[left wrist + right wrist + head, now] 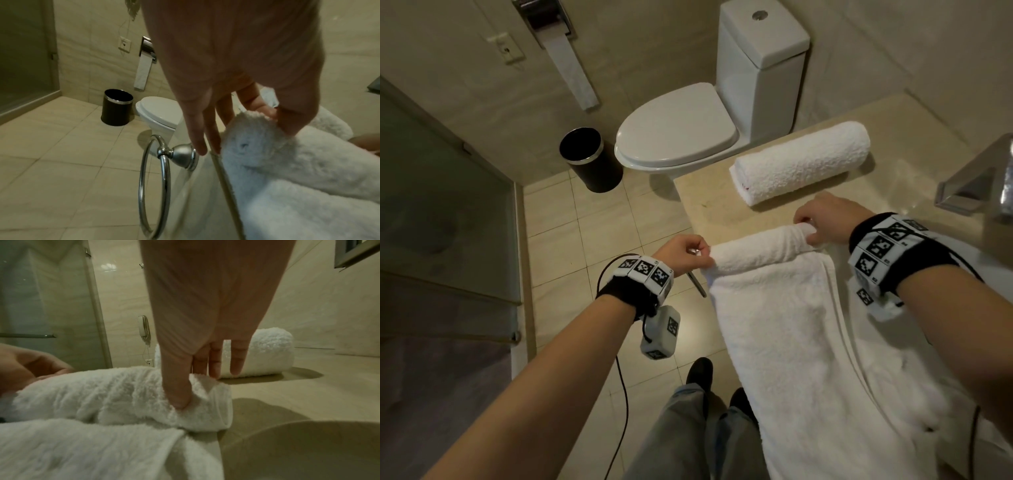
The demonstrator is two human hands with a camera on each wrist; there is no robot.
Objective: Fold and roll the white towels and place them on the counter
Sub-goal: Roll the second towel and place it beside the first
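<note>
While I rolled: my left hand and right hand each pinched an end of the towel on the counter.
Risk: uneven pull could have made the roll cone; the overhang could have dragged it off.
Ahead: finished roll, near.
Left: towel ring, just beside my fingers.

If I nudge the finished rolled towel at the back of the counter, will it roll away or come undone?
The rolled towel is a cylinder lying on its side on the flat counter, so a sideways push would likely roll it. Its thick terry probably grips the stone, so it shouldn't slide far. Nothing visibly ties it, so lifting by one end may loosen it.
</note>
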